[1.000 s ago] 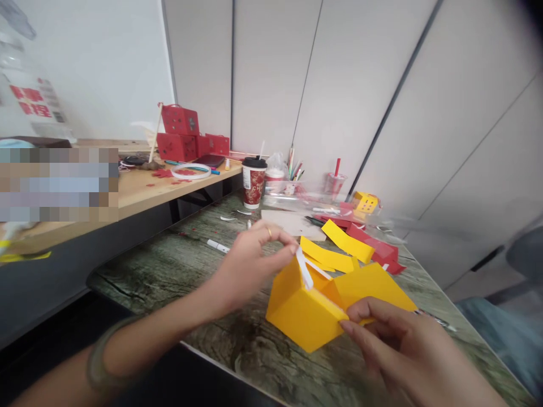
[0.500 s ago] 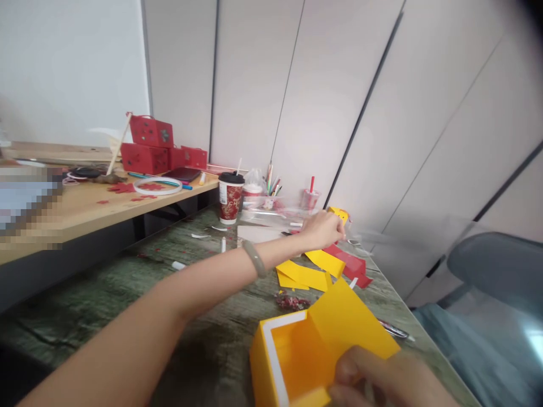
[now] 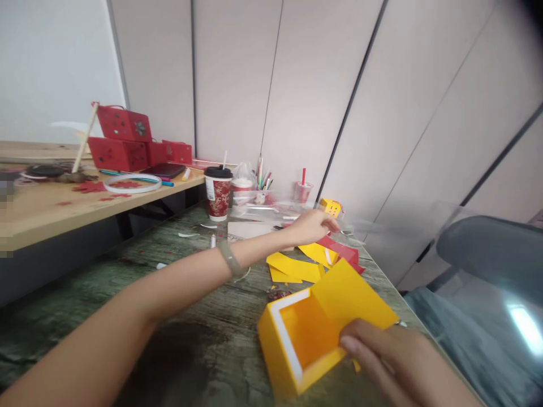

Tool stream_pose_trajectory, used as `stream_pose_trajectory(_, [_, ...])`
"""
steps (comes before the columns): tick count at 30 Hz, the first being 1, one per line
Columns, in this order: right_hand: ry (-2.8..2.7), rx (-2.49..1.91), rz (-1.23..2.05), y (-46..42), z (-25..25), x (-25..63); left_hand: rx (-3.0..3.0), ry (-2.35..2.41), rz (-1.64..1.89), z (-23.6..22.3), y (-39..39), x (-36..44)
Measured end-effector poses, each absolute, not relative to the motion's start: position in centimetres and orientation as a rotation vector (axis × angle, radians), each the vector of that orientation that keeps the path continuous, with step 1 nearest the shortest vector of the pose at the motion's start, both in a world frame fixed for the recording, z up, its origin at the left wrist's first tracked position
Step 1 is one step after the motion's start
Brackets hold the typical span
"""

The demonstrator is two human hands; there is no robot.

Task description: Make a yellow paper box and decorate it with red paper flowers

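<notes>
My right hand (image 3: 386,350) pinches the near side of a yellow paper box (image 3: 278,345), whose flap stands raised and whose open mouth tilts toward me. White strips, looking like tape, run along two edges of the mouth. My left arm, wearing a pale bangle (image 3: 231,260), stretches across the table. At its end my left hand (image 3: 314,226) hovers above the paper scraps with loosely bent fingers and nothing visible in them. Below it lie yellow paper strips (image 3: 294,267), a red paper piece (image 3: 350,254) and a small white strip (image 3: 328,256).
A lidded paper cup (image 3: 218,195), pens (image 3: 263,178) and a small yellow dotted box (image 3: 331,207) stand toward the back. On the higher wooden table (image 3: 55,220) at left are red boxes (image 3: 123,154) and a white ring (image 3: 132,191). A grey chair (image 3: 487,249) is at right.
The view has shifted slightly right. The yellow box is lifted and tilted in my right hand. My left hand's fingers have loosened; a small white strip now lies on the yellow paper.
</notes>
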State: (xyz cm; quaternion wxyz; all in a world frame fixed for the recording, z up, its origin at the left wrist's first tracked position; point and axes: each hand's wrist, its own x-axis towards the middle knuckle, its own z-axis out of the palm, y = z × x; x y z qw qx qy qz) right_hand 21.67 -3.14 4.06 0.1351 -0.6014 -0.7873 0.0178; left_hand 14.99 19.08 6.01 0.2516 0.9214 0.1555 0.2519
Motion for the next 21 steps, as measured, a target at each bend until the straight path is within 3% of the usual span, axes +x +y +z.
stream_pose_trajectory(6, [-2.337,-1.728,-0.076,-1.4,4.6,22.1,2.493,0.249,0.580,7.5,13.9,4.0])
stream_pose_trajectory(12, [-2.340,-1.691,0.039,-0.9,4.8,22.2,2.733,-0.021,0.258,6.3,10.9,1.2])
stream_pose_trajectory(14, [-2.328,-1.626,-0.102,-1.0,4.4,22.5,2.701,-0.061,0.235,5.8,10.9,1.3])
stream_pose_trajectory(19, [-1.998,-1.453,-0.837,-2.4,2.9,21.7,2.644,-0.087,0.243,5.2,11.5,1.2])
stream_pose_trajectory(21, [-1.967,-1.392,-0.944,-2.9,2.6,20.7,2.636,-0.091,0.252,5.1,11.5,1.1])
